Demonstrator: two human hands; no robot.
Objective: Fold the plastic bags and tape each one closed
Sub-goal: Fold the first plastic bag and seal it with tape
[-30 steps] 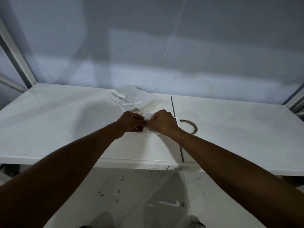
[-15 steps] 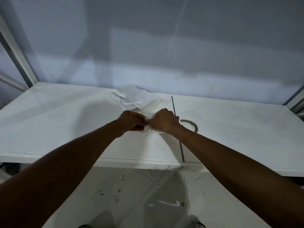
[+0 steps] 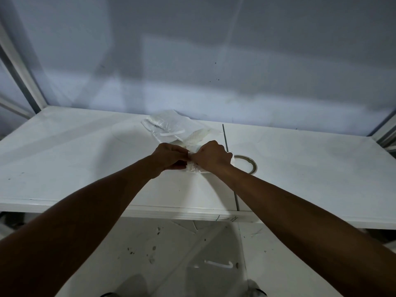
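White table (image 3: 75, 168), with both hands meeting on a small folded bag (image 3: 194, 168).
Left hand (image 3: 169, 156) and right hand (image 3: 212, 156) each pinch it with curled fingers, side by side. The tape roll (image 3: 254, 166) lies just right of the right hand, the nearer one, and loose bags (image 3: 171, 129) lie beyond.

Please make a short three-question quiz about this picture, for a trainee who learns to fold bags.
1. True or false: the left hand and the right hand both grip the small crumpled clear plastic bag.
2. Fill in: the pile of clear plastic bags lies ___ the hands, farther from the person.
3. Where is the round roll of tape? A) on the white table, right of the right hand; B) on the floor; C) in the left hand.
Key: 1 true; 2 behind; 3 A.
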